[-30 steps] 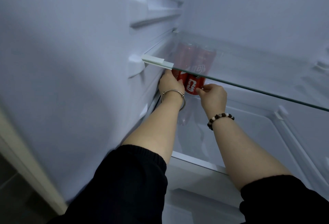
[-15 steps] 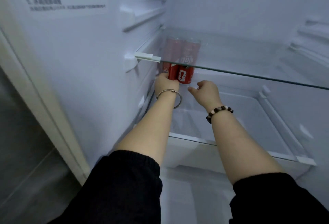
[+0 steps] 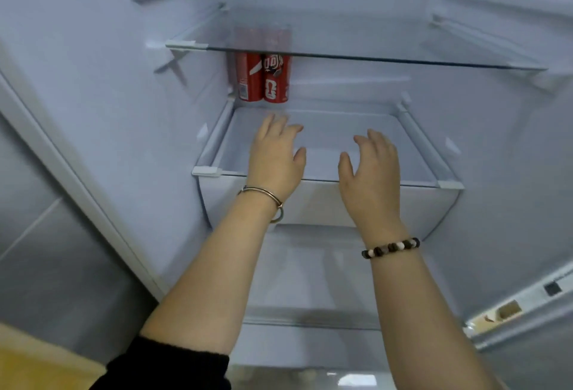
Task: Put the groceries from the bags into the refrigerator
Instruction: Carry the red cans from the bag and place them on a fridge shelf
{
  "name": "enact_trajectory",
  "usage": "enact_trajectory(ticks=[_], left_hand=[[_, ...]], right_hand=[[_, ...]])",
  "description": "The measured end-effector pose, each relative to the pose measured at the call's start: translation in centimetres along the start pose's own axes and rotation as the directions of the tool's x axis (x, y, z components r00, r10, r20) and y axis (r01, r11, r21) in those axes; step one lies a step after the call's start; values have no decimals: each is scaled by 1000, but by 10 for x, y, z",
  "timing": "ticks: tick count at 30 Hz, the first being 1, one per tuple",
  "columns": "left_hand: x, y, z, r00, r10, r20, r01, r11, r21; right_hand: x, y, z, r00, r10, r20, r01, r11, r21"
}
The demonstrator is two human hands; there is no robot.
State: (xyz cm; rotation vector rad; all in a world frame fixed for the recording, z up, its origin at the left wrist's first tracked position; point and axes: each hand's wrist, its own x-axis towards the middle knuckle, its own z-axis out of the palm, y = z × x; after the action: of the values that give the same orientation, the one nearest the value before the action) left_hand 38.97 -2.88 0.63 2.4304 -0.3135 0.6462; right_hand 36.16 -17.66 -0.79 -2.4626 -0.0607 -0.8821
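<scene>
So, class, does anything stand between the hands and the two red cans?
Nothing visible does: left hand and right hand hover open over the lower glass shelf; the two red drink cans stand at its back left.

The tops of the two red cans (image 3: 263,79), upper middle of the frame, show only as a dim smear through the upper glass shelf (image 3: 387,45), and their lettering is too blurred to read. The fingertips of the left hand (image 3: 276,157) are blurred. The bottom edge cuts off both forearms and the black sleeve (image 3: 167,368). The sticker (image 3: 502,312) at lower right is illegible.
</scene>
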Motion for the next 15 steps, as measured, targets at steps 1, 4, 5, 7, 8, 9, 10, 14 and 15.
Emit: enact_trajectory(ticks=[1,4,5,7,8,9,10,14,15], left_hand=[[-10,3,2,999,46,9,-46,998,30],[-37,15,6,989,148,-17,-147,988,51],[-47,19,8,983,184,-24,-183,982,55],[-68,26,15,970,244,1,-244,968,54],[-79,28,19,964,264,22,-265,963,46],[-89,30,23,959,279,45,-281,959,30],[-100,33,26,954,292,67,-293,956,9],[-141,44,38,918,365,152,-358,931,-73],[-151,47,42,908,380,175,-369,925,-91]], right_hand=[[-10,4,-5,1000,12,-8,-12,1000,-2],[-43,14,-20,999,41,-13,-42,998,-44],[-54,17,-25,999,48,-10,-49,997,-67],[-78,22,-35,998,68,-3,-67,991,-118],[-89,24,-39,996,87,4,-86,987,-135],[-100,26,-43,994,113,11,-110,982,-151],[-111,29,-47,990,138,14,-133,977,-168],[-156,35,-64,968,249,27,-236,944,-231],[-168,36,-68,961,277,27,-263,936,-235]])
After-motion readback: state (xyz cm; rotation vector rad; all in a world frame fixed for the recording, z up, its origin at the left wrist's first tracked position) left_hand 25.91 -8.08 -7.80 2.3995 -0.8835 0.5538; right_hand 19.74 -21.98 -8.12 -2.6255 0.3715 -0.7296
